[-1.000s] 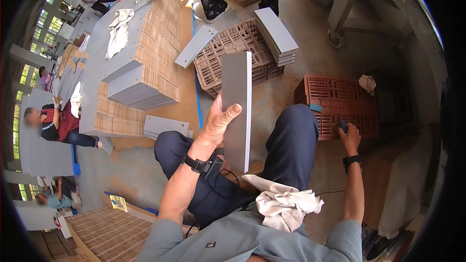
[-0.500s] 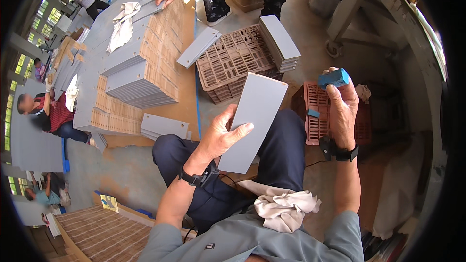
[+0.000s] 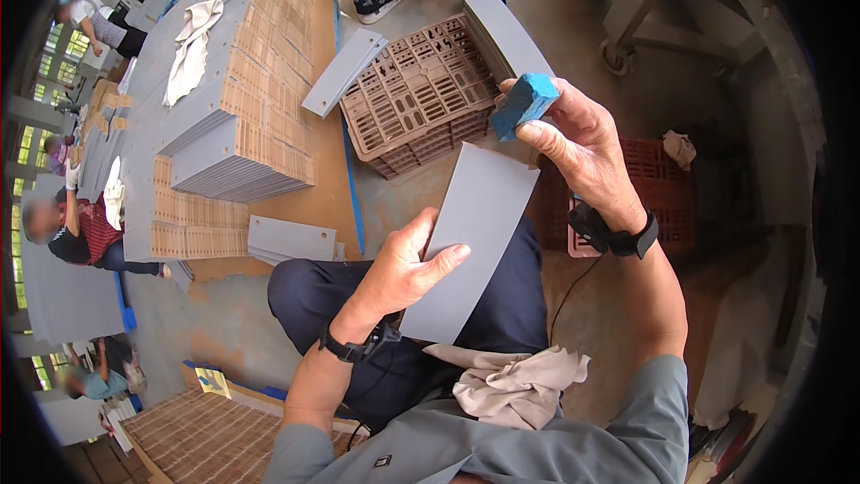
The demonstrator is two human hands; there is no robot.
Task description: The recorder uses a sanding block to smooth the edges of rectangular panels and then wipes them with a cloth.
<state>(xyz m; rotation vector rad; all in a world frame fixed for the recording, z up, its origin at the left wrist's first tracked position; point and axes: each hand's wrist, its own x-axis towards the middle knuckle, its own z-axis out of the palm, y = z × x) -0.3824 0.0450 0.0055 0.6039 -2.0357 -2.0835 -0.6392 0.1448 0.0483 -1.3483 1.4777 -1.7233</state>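
My left hand (image 3: 405, 271) grips a flat grey board (image 3: 488, 237) by its left edge, thumb lying across the face. The board stands tilted above my lap, its far end a little narrow and brownish at the rim. In my right hand (image 3: 587, 151) a blue block (image 3: 524, 105), perhaps a sponge or abrasive, is pinched between thumb and fingers. The block hovers just beyond the board's far right corner, apart from it. A crumpled beige cloth (image 3: 515, 387) rests on my lap below the board.
Ahead, an upturned brown plastic crate (image 3: 417, 90) carries grey boards (image 3: 511, 36) on its right and a couple more (image 3: 345, 72) at its left. Tall board stacks (image 3: 269, 81) fill the left. A reddish crate (image 3: 658, 184) sits at my right. Other people are at left and ahead.
My right hand has swung left and nearer the board with the blue block. The view has shifted, and the co-worker's hand has left the stack at the top.
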